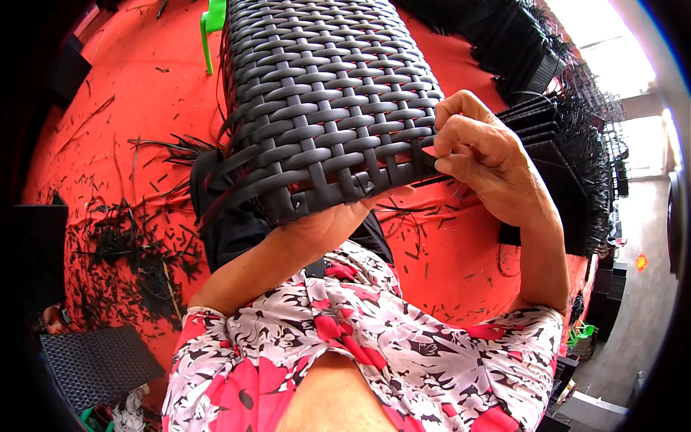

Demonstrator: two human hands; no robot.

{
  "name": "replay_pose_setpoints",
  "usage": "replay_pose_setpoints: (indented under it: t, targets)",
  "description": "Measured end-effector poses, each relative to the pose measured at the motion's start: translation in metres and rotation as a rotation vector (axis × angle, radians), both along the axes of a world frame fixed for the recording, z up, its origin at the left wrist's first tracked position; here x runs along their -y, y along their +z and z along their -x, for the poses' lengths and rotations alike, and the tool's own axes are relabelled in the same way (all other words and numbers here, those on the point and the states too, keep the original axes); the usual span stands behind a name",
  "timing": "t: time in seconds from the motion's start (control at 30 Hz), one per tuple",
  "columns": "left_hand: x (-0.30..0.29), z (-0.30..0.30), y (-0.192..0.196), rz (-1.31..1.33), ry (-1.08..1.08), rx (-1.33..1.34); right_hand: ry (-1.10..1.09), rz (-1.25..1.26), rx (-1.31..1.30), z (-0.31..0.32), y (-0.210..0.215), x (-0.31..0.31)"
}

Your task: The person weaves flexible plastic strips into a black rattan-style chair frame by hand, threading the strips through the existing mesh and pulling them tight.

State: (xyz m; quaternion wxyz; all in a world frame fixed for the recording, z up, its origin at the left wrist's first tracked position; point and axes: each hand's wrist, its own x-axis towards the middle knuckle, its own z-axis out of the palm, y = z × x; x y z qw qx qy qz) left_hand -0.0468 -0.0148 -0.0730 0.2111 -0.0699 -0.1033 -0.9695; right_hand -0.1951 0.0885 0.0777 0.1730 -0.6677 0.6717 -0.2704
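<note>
I'm looking down on a bright red floor covering (pixel 101 137) littered with short black strip offcuts (pixel 122 245) — thickest at lower left. A green plastic chair (pixel 211 29) stands at the top. Stacks of dark woven panels (pixel 568 137) line the right side, and beyond them daylight glares off a grey concrete floor (pixel 637 288)

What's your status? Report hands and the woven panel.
Left hand under woven panel, propping its near edge. Right hand pinching a dark strip at that edge. Nothing in the way.
</note>
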Motion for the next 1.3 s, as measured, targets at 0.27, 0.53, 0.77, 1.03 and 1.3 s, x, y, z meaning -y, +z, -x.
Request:
replay_pose_setpoints:
  t: [0.27, 0.53, 0.77, 1.03, 1.3]
  targets:
    - [0.001, -0.007, -0.002, -0.017, 0.021, 0.055, 0.268, 0.018, -0.031, 0.013, 0.008, 0.005]
    - [0.004, -0.013, 0.000, -0.024, 0.021, 0.057, 0.248, 0.046, -0.070, 0.006, 0.008, 0.001]
    - [0.006, -0.013, 0.000, -0.011, 0.025, 0.073, -0.033, 0.041, -0.032, -0.012, 0.004, -0.003]
    - [0.004, -0.014, 0.003, -0.012, 0.030, 0.081, 0.190, 0.192, 0.082, 0.008, -0.007, -0.006]
    - [0.007, -0.015, 0.000, -0.005, 0.039, 0.071, 0.076, 0.193, 0.125, -0.026, 0.010, -0.003]
